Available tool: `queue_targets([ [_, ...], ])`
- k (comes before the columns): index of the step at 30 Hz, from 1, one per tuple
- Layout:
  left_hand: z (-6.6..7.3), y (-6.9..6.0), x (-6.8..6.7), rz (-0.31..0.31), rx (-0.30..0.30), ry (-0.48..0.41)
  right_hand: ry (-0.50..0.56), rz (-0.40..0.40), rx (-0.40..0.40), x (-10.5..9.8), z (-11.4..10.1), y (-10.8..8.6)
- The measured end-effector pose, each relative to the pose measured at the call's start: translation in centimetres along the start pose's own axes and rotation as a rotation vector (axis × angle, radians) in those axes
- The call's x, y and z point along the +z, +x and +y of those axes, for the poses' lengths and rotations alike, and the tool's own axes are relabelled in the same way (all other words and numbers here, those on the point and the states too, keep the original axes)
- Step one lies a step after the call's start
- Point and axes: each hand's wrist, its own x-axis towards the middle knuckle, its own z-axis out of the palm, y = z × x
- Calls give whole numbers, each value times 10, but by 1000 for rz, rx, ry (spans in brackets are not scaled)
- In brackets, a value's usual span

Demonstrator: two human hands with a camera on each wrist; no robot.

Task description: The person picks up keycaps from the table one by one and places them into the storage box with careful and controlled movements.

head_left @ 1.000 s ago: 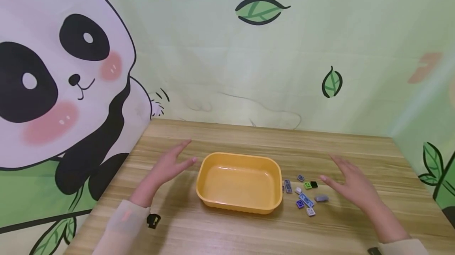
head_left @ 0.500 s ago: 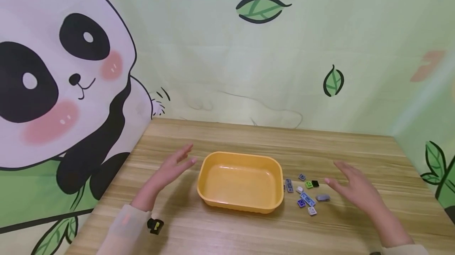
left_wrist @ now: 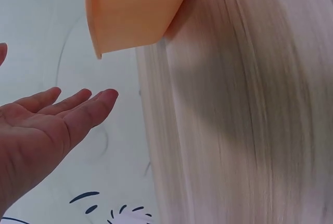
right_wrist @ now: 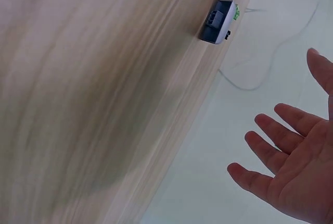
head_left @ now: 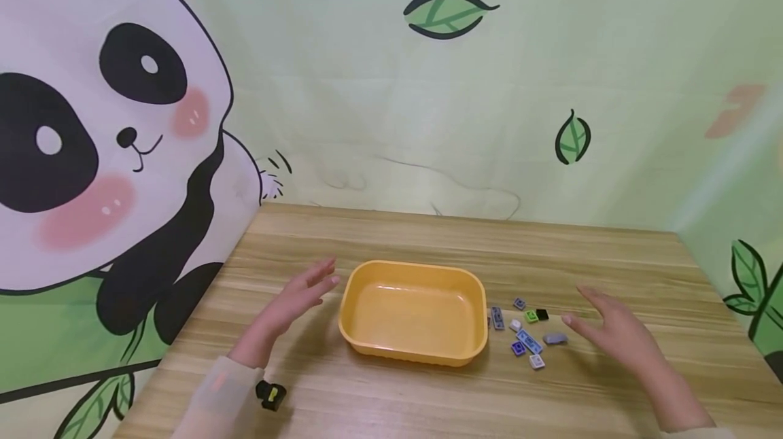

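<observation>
a yellow tray (head_left: 412, 320) sits upright on the wooden desk (head_left: 367, 408), with a scatter of small toy bricks just off its right side. the left hand (head_left: 300, 296) hovers near the tray's left end, apart from it, its grip released and the fingers extended. the right hand (head_left: 624, 337) hangs to the right of the bricks, its grip also released, thumb and fingers spread and grasping nothing.

nearest that hand lies a grey brick (head_left: 555, 339); in the right wrist view it shows a dark hollow side. a green brick (head_left: 531, 317) and a black brick (head_left: 542, 314) lie side by side, with a small grey-blue brick (head_left: 519, 304) behind them. a long dark grey brick (head_left: 497, 319) lies close to the tray. a long light blue brick (head_left: 529, 342) lies at a slant, with a dark blue brick (head_left: 518, 348) just beside it and a white brick (head_left: 537, 362) near its front end.

behind the desk hangs a pale green backdrop (head_left: 342, 85), and at the left is a large painted panda (head_left: 202, 51).
</observation>
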Motion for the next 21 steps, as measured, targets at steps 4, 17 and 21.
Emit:
queue_targets([
  [4,1,1,3,-39,-33,-42,18,0,-18,3,2,-2],
  [17,-5,6,14,-96,-142,-228,57,-69,-44,7,6,-1],
  [21,-7,7,17,-90,-181,-245,76,-92,-80,8,8,1],
])
